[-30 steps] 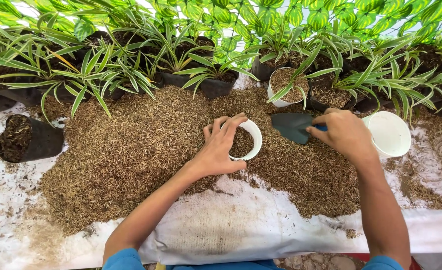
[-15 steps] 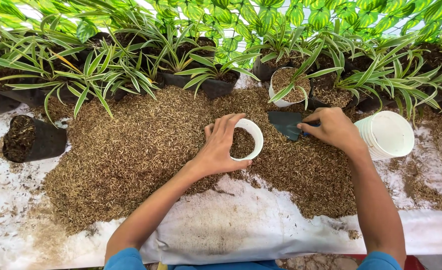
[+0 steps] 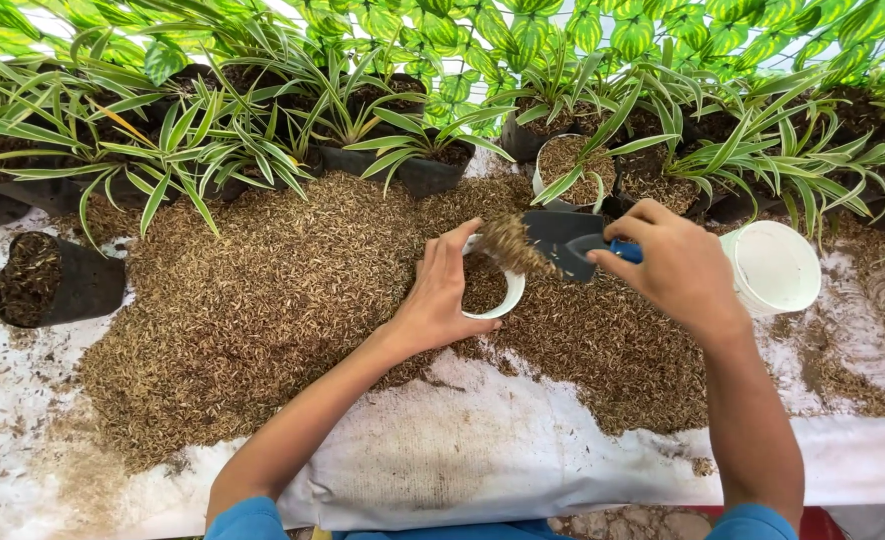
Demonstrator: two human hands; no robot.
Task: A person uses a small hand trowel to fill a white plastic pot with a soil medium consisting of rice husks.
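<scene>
Green striped-leaf plants in black grow bags [image 3: 433,172] are lining the far edge of a white sheet [image 3: 483,460], and a wide heap of brown husk mix [image 3: 263,290] is lying spread across that sheet. Near the middle of the heap, the left hand [image 3: 441,290] is wrapping around a small white pot [image 3: 493,285], steadying it upright as it sits pressed into the husk. Just right of the pot, the right hand [image 3: 678,268] is closing around the blue handle of a dark trowel [image 3: 561,240], tipping a scoop of husk over the pot's rim. The pot is looking partly filled, with husk showing well below its rim, so more scoops seem needed. Further right of the pot, a stack of empty white pots [image 3: 775,265] is waiting unfilled, while one white pot behind the trowel is already holding husk and a plant [image 3: 573,165]. Most of the trowel's handle is hiding inside the fist, and the pot's near wall is hiding behind the left thumb and palm.
</scene>
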